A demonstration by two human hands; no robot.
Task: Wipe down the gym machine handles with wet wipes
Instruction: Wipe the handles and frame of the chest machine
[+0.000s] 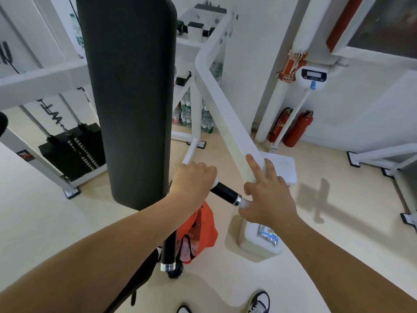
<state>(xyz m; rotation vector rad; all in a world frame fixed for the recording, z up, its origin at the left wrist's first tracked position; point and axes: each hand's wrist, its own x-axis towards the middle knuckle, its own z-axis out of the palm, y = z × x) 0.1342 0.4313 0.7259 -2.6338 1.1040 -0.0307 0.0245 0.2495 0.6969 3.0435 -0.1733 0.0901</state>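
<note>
- Black handle (223, 192), low and centre in the head view: it juts out level from the foot of the machine's white arm (225, 123), with a silver collar (237, 199) at its right end.
- The left hand (191, 181) is wrapped round the handle's left end, fingers curled over the top. A white scrap (214, 183) peeks from the fist's edge; it looks like a wipe, though too little shows to be sure.
- The right hand (268, 195) lies spread and grips nothing: two fingers straight along the arm, palm over the white stub past the collar.
- A tall black pad (128, 98) stands upright just left of the left hand.
- An orange bag (203, 227) sits below the handle; whether it hangs or rests I cannot tell.
- A second handle (168, 251) points down, just beside the bag.
- A bluish packet (268, 236) lies on a white block (252, 247) on the floor, under the right wrist.
- A weight stack (72, 150) stands at far left.
- Two red extinguishers (297, 129) stand by the wall at right.
- Shoes (259, 301) show at the bottom edge.
</note>
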